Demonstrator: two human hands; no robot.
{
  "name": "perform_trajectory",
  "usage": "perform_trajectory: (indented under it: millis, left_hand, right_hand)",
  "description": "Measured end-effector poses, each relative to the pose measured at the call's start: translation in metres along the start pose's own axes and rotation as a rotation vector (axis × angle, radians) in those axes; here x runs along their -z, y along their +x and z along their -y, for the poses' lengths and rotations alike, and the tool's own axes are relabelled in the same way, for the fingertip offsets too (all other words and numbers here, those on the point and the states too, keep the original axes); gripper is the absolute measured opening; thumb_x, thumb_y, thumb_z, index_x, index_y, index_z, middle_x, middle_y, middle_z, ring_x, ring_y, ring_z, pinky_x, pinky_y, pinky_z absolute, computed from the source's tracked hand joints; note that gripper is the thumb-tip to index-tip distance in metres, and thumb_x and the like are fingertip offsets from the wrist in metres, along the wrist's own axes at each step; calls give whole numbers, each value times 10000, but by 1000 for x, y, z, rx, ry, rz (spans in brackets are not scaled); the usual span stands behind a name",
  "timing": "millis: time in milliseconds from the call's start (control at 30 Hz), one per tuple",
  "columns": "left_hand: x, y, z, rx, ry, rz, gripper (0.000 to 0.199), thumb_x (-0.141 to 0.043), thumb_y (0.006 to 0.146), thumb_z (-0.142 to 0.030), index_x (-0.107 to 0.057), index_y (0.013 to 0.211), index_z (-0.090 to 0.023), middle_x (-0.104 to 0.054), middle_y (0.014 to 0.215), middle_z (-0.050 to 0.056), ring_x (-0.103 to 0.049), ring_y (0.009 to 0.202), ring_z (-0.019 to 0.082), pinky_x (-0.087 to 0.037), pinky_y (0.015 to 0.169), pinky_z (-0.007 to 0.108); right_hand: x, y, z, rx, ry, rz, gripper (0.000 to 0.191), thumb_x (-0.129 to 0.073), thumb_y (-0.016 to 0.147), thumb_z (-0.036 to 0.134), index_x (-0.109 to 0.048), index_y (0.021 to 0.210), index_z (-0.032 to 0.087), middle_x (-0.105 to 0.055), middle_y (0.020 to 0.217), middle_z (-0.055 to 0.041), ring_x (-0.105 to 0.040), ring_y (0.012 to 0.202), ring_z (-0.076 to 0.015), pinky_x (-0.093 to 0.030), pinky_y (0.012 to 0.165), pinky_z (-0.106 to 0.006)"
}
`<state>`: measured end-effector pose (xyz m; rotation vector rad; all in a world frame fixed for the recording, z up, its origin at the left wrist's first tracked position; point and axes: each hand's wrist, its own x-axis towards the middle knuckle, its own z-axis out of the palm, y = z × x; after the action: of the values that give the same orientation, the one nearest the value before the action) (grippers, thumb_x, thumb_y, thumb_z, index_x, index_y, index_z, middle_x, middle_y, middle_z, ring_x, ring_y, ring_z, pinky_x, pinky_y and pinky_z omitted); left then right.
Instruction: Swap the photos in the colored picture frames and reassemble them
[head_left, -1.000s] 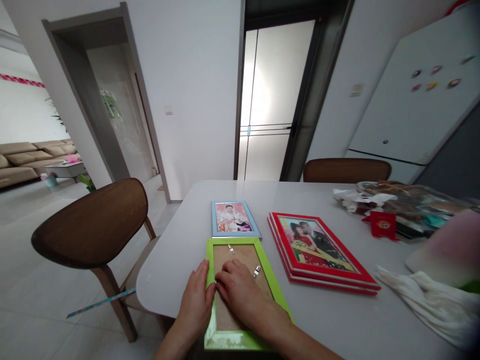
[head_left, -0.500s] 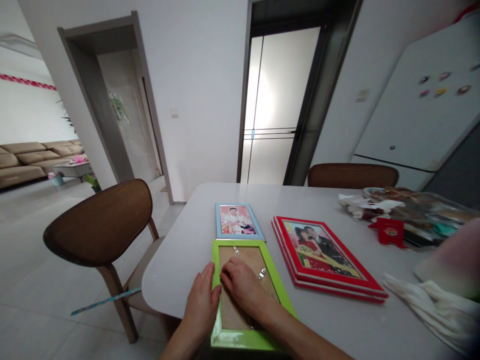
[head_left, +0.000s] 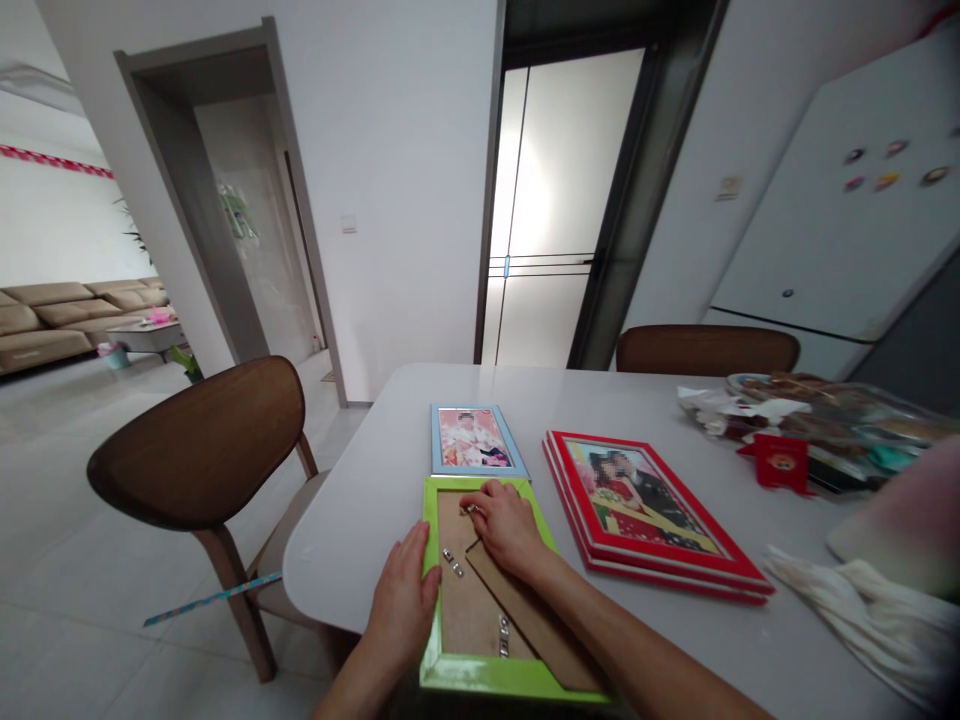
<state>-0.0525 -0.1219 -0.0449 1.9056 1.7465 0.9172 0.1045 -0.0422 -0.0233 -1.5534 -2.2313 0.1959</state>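
A green frame lies back side up at the table's near edge, its brown backing board showing with metal clips on it. A brown stand flap slants across the board under my right forearm. My left hand rests along the frame's left edge, fingers wrapped round the rim. My right hand is over the upper part of the board, its fingertips pinched on a small metal clip. Just beyond lies a blue frame with a photo, face up.
Two stacked red frames lie to the right on the white table. Farther right are a red packet, plastic-wrapped items and a white cloth. Brown chairs stand at left and behind.
My right hand has moved up and right, from the board's left side to the top clip. The clip at left and the stand flap now show. My left hand has stayed.
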Motion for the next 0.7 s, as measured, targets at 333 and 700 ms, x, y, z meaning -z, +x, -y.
perform_trajectory:
  millis: [333, 700]
  left_hand:
    - [-1, -1, 0, 10, 7, -5, 501, -396, 724, -177, -382, 1211, -62, -438, 1251, 139, -385, 1155, 216, -251, 995, 365]
    - [1, -1, -3, 30, -18, -2, 504, -400, 714, -183, -389, 1207, -79, -435, 1256, 129, -381, 1159, 214, -241, 1000, 361]
  right_hand:
    - [53, -57, -2, 309, 254, 321, 315, -549, 650, 180, -615, 940, 286, -443, 1187, -26, -378, 1093, -200, -269, 918, -331]
    - [40, -75, 7, 173, 328, 208, 186, -567, 632, 216, -626, 808, 212, -480, 1122, -56, -416, 1034, -202, -305, 889, -327]
